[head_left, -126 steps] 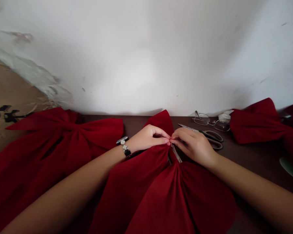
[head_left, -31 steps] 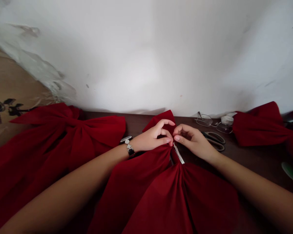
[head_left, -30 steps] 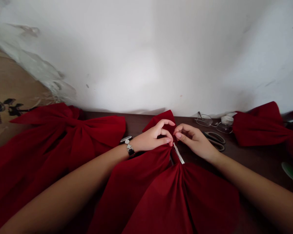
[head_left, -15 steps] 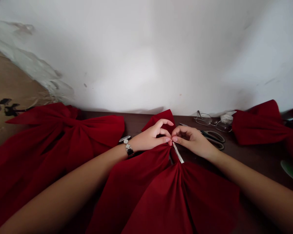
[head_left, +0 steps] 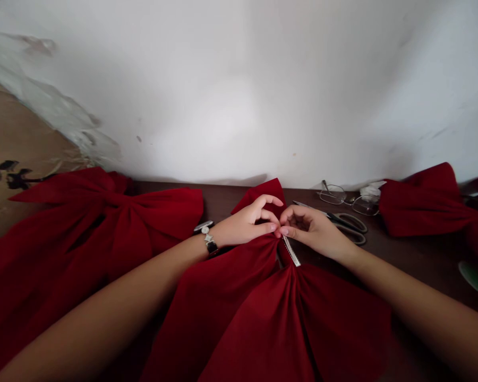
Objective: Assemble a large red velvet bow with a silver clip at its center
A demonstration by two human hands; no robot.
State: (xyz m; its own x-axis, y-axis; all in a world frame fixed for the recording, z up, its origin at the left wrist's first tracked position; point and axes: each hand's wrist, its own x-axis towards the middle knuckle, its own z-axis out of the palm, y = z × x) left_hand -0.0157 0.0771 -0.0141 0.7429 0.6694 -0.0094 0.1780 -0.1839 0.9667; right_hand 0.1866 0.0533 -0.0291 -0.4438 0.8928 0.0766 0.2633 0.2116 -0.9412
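A large red fabric bow (head_left: 258,313) lies in front of me, its long tails spreading toward me and a loop rising behind my hands. My left hand (head_left: 250,220) pinches the gathered middle with thumb and fingertips, the other fingers curled above. Right against it, the fingertips of my right hand (head_left: 308,228) are pinched together at the same spot. From under them a slim silver metal clip (head_left: 290,251) slants down along a red strip toward the gathered tails. The fingertips hide the clip's upper end, so whether either hand grips the clip does not show.
Another red bow (head_left: 119,212) is spread at the left, beside a brown package (head_left: 19,132). Scissors (head_left: 348,225) lie just behind my right hand, with eyeglasses (head_left: 342,199) further back. More red fabric (head_left: 422,204) is at the right. A white wall (head_left: 231,106) closes off the dark table.
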